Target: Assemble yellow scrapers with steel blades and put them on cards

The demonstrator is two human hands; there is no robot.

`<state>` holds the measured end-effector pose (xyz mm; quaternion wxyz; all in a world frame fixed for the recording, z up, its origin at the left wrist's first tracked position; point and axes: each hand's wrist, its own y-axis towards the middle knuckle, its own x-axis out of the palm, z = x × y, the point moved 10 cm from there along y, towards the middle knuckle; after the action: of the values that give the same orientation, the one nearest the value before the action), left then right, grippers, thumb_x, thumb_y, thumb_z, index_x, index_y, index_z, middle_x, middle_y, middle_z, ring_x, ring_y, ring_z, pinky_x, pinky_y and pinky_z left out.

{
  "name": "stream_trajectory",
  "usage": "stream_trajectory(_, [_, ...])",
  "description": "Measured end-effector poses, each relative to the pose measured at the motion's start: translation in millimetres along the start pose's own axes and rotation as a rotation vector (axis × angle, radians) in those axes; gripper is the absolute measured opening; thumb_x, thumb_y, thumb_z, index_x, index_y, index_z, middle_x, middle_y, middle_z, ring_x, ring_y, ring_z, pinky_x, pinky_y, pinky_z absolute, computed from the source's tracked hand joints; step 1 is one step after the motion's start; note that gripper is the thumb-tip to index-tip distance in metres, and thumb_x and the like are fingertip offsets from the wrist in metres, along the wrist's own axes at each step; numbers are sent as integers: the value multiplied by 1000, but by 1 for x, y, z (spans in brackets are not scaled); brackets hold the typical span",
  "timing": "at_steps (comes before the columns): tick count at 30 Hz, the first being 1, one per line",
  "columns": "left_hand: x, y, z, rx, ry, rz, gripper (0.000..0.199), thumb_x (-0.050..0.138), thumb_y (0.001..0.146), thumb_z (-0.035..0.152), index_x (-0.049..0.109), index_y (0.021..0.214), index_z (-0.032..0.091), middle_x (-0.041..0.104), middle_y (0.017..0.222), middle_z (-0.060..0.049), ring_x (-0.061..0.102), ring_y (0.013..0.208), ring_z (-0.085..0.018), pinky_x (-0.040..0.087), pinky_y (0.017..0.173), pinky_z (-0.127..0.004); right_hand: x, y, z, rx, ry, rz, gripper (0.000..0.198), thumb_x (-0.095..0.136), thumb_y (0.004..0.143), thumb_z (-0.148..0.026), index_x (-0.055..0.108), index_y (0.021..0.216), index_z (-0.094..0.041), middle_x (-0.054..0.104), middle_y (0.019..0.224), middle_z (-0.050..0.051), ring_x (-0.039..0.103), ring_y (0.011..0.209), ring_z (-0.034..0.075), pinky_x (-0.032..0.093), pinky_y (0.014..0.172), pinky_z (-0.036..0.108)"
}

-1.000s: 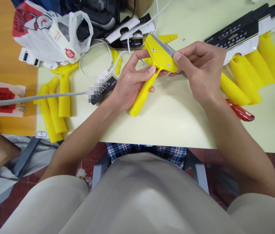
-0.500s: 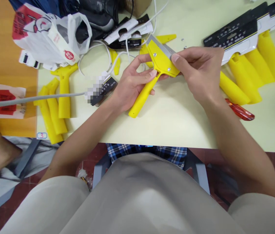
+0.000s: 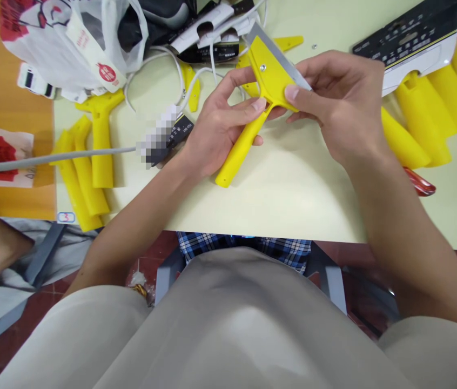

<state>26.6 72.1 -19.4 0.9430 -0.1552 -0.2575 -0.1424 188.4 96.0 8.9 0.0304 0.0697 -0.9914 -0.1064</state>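
Observation:
A yellow scraper point(image 3: 269, 75) with a metal blade along its upper right edge is held tilted above the table, its handle pointing down and left. My left hand point(image 3: 222, 119) is closed around it where the handle meets the head, thumb on the front. With thumb and fingers, my right hand point(image 3: 340, 102) pinches the right corner of the head, beside the blade's lower end. One screw shows on the head's left side; the right corner is covered by my right thumb. Behind the scraper lies a loose yellow head plate point(image 3: 289, 41).
Several yellow scraper handles point(image 3: 102, 146) lie at the left, and more packaged yellow scrapers point(image 3: 421, 116) at the right. A red screwdriver handle point(image 3: 423, 183) is partly behind my right forearm. A plastic bag point(image 3: 56, 59), white cables and a small nut point(image 3: 314, 46) are also on the table.
My right hand has shifted slightly, and its thumb now covers the screw at the scraper's right corner. More of the blade shows. The whole view has shifted a little.

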Motion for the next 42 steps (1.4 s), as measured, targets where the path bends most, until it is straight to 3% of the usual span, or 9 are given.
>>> stream_trajectory(3, [-3,0,-1,-3,22,22,21,90,91,23,80,101,38,86,106,2,79,131,-33,64,62,-29,1,-1,1,17,41,-19,24,99,90,-34,88,106,-19,83,103,7,84,82,21,65,64,25])
stream_trajectory(8, [-5,1,-10,-87,-87,49,47,88,91,21,79,125,52,87,115,8,73,144,-37,66,65,-35,4,-3,-7,1,47,-39,24,96,93,-32,89,110,-18,83,107,8,84,85,20,66,67,23])
stream_trajectory(13, [4,-1,2,-20,35,-25,22,88,94,22,77,106,36,86,121,2,73,143,-38,60,62,-28,6,-2,-13,-81,60,-49,37,102,86,-46,90,108,-19,84,108,9,83,86,24,71,77,33])
stream_trajectory(18, [4,-1,2,-1,90,-44,20,85,97,24,75,108,37,86,115,2,76,137,-36,57,61,-29,5,0,-6,-63,35,-26,38,102,83,-54,89,104,-25,84,107,7,81,82,24,73,80,36])
stream_trajectory(27, [-1,3,-1,-16,20,-34,20,84,95,20,74,105,32,85,112,-1,81,129,-34,53,56,-24,-2,-2,-6,-40,8,8,25,94,93,-25,88,116,-19,84,105,7,85,88,25,70,74,33])
stream_trajectory(35, [-9,1,-14,-196,-103,99,38,82,93,14,74,120,40,87,109,1,84,124,-31,58,54,-23,-2,-4,-7,20,-117,37,18,86,95,-29,90,113,-26,84,107,2,84,92,24,70,79,35])
stream_trajectory(40, [-6,4,-7,-97,-56,33,24,86,92,16,74,104,33,87,110,-1,81,130,-34,58,56,-23,-1,-3,-9,-16,-97,22,22,89,94,-28,91,115,-23,84,106,4,85,89,24,68,72,30])
stream_trajectory(42, [-7,4,-7,-89,-41,35,27,87,91,17,75,108,35,87,111,0,81,131,-34,59,57,-24,-1,-1,-7,-30,-93,15,24,93,92,-30,91,115,-23,84,105,4,85,87,25,68,70,30])
